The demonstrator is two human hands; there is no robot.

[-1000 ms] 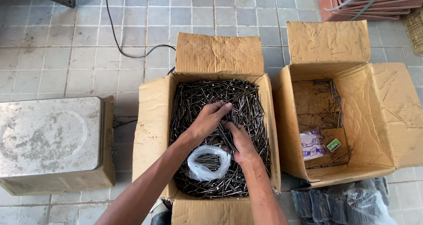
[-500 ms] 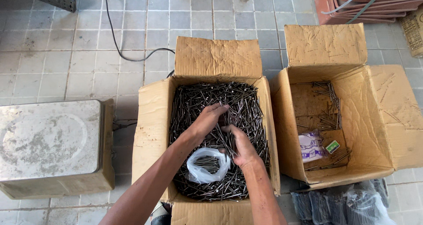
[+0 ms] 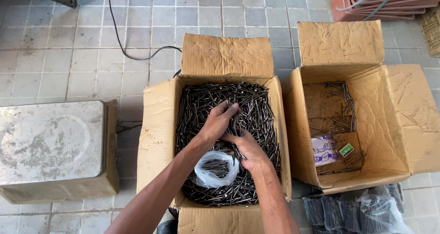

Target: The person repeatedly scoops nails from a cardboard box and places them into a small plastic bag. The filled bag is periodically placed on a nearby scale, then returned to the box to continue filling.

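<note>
An open cardboard box (image 3: 158, 137) in front of me is full of dark steel nails (image 3: 250, 101). A small clear plastic bag (image 3: 215, 170) with some nails in it lies on the pile near the front. My left hand (image 3: 219, 121) reaches into the pile with its fingers curled around a bunch of nails. My right hand (image 3: 247, 149) is just below it, beside the bag's mouth, fingers bent around nails and touching the left hand.
A second open cardboard box (image 3: 389, 119) at the right holds a few nails (image 3: 343, 110) and a small printed packet (image 3: 324, 149). A metal-topped scale (image 3: 50, 147) sits at the left. Bagged nails (image 3: 353, 211) lie at the bottom right. A black cable (image 3: 123, 46) crosses the tiled floor.
My left hand has closed over a bunch of nails and drawn slightly back. My right hand stays by the bag's mouth. The view has shifted a little.
</note>
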